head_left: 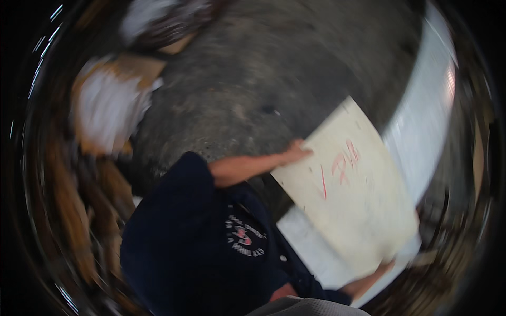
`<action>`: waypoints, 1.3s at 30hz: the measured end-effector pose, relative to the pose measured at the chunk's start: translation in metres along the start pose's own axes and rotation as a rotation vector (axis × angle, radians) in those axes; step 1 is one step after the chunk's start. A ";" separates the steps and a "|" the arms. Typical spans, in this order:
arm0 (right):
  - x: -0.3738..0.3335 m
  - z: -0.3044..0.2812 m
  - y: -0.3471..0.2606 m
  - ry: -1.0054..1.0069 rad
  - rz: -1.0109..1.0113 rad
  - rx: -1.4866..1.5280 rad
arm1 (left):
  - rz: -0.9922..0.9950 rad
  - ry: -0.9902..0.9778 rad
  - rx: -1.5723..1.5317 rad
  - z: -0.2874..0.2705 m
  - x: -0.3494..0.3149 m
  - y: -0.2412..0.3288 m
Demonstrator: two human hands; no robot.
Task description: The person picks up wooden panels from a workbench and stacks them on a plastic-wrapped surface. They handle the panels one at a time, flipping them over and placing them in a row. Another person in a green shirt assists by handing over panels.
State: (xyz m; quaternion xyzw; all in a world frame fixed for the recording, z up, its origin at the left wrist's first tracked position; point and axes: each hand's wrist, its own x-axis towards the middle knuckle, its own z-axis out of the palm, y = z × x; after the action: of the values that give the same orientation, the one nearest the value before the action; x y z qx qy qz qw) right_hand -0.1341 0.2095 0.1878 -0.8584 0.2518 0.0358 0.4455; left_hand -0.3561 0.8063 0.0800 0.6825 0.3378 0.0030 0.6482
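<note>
A large cream-coloured flat board [363, 189], with red marker strokes on its face, is held tilted in front of my body. My left hand [296, 151] is closed on its left edge, thumb on the face. My right hand [377, 276] is at the board's lower edge, fingers partly hidden and blurred, seeming to grip it. Part of a white sheet-like surface [311, 245] shows beneath the board. My dark blue sleeve and printed shirt front fill the lower left.
A long, pale, shiny strip [427, 116] curves along the right side. At the left lies a brown carton [134, 68] with white wrapping [108, 110]; more wrapped goods [163, 23] sit beyond it. Brown, blurred items [68, 195] line the left rim. The floor [253, 79] is dark grey.
</note>
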 end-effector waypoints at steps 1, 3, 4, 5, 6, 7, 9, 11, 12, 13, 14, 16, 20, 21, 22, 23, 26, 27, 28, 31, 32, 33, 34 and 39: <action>-0.013 -0.003 0.000 0.002 0.003 -0.013 | -0.059 -0.154 -0.074 -0.006 -0.003 -0.007; -0.044 0.006 0.005 0.058 0.040 -0.020 | -0.122 -0.369 -0.011 -0.016 -0.018 0.008; -0.061 0.025 0.007 0.077 0.056 -0.005 | -0.165 -0.396 0.022 -0.017 -0.022 0.003; -0.083 0.051 0.009 0.085 0.073 0.033 | -0.136 -0.407 -0.021 -0.027 -0.029 -0.006; -0.111 0.080 0.011 0.101 0.057 0.110 | -0.188 -0.397 0.121 -0.034 -0.034 0.006; -0.143 0.112 0.009 0.098 0.037 0.199 | -0.154 -0.419 0.099 -0.042 -0.026 -0.010; -0.210 0.176 0.006 0.131 -0.057 0.402 | -0.213 -0.530 0.183 -0.050 -0.014 -0.003; -0.254 0.211 -0.015 0.088 0.004 0.507 | -0.252 -0.574 0.208 -0.044 -0.026 0.039; -0.284 0.235 -0.023 0.090 0.023 0.540 | -0.251 -0.616 0.263 -0.051 -0.022 0.040; -0.306 0.256 -0.027 0.106 0.033 0.561 | -0.248 -0.660 0.310 -0.055 -0.018 0.044; -0.323 0.272 -0.035 0.105 0.081 0.575 | -0.246 -0.703 0.353 -0.058 -0.015 0.046; -0.350 0.296 -0.052 0.135 0.134 0.663 | -0.282 -0.783 0.442 -0.060 -0.010 0.051; -0.367 0.324 -0.060 0.189 0.131 0.037 | -0.397 -0.990 0.470 -0.068 0.018 0.041; -0.372 0.332 -0.068 0.216 0.136 -0.197 | -0.348 -1.057 0.533 -0.076 0.026 0.046; -0.382 0.327 -0.068 0.207 0.146 -0.202 | -0.299 -1.123 0.596 -0.085 0.035 0.052; -0.397 0.320 -0.072 0.256 0.199 -0.137 | -0.242 -1.178 0.637 -0.092 0.045 0.061; -0.459 0.318 -0.067 0.430 0.335 -0.117 | 0.108 -1.093 0.712 -0.117 0.093 0.089; -0.479 0.326 -0.059 0.434 0.431 -0.087 | 0.252 -1.044 0.729 -0.121 0.116 0.093; -0.496 0.339 -0.048 0.441 0.533 -0.055 | 0.416 -0.959 0.726 -0.115 0.134 0.107; -0.512 0.400 -0.011 0.467 0.593 0.395 | 0.907 -0.782 0.669 -0.068 0.157 0.172; -0.501 0.414 -0.008 0.516 0.569 0.726 | 1.016 -0.732 0.704 -0.050 0.167 0.190; -0.486 0.426 -0.008 0.560 0.524 1.054 | 1.123 -0.682 0.733 -0.030 0.176 0.204; -0.474 0.433 -0.012 0.584 0.459 1.376 | 1.087 -0.706 0.786 -0.012 0.190 0.208; -0.483 0.395 -0.064 0.694 0.550 1.042 | 0.872 -1.000 0.961 0.057 0.222 0.175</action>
State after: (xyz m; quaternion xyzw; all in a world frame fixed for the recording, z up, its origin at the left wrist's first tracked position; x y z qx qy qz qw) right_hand -0.4607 0.7430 0.1368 -0.3985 0.5733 -0.2554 0.6688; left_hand -0.0797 0.8709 0.1301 0.8763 -0.3226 -0.1951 0.2998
